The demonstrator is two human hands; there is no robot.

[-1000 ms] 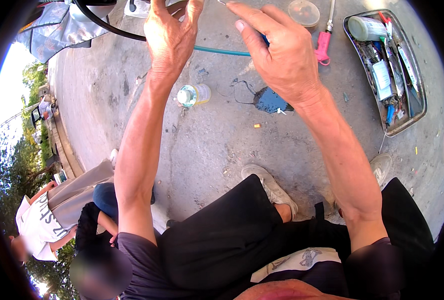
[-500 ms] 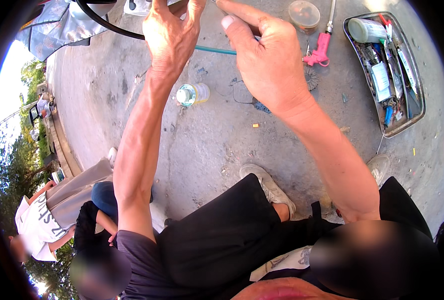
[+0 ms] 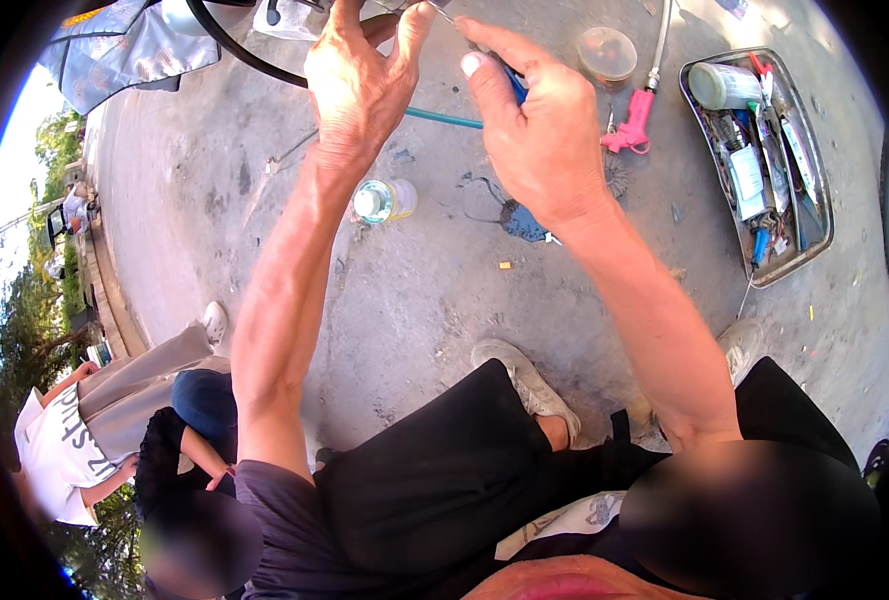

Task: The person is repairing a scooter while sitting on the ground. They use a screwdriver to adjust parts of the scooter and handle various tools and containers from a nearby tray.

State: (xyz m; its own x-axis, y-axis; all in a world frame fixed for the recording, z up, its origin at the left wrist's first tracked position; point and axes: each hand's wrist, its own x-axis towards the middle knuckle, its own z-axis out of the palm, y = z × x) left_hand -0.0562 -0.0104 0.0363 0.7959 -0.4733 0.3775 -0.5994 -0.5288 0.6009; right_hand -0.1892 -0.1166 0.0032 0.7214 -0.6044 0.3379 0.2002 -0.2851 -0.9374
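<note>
My right hand (image 3: 544,130) is closed round a slim screwdriver (image 3: 516,86) with a blue handle. Its thin metal shaft points up and left toward my left fingertips. Close by on the left, my left hand (image 3: 359,90) is raised at the top edge, its fingers bent against a dark part that the frame cuts off, so what they grip cannot be made out. A black cable (image 3: 244,58) curves in behind the left hand. Past both wrists runs a teal hose (image 3: 442,118), lower down on the ground.
A clear bottle (image 3: 386,201) stands on the concrete. To the right are a round tub (image 3: 606,56), a pink air gun (image 3: 632,124) and a metal tray (image 3: 792,268) of tools. A dark wet patch (image 3: 521,222) lies below my right hand. Two people are at the lower left.
The view has shifted slightly, so the tray and bottle appear moved a little. More of the screwdriver's blue handle shows in my right hand. Both hands remain close together at the top.
</note>
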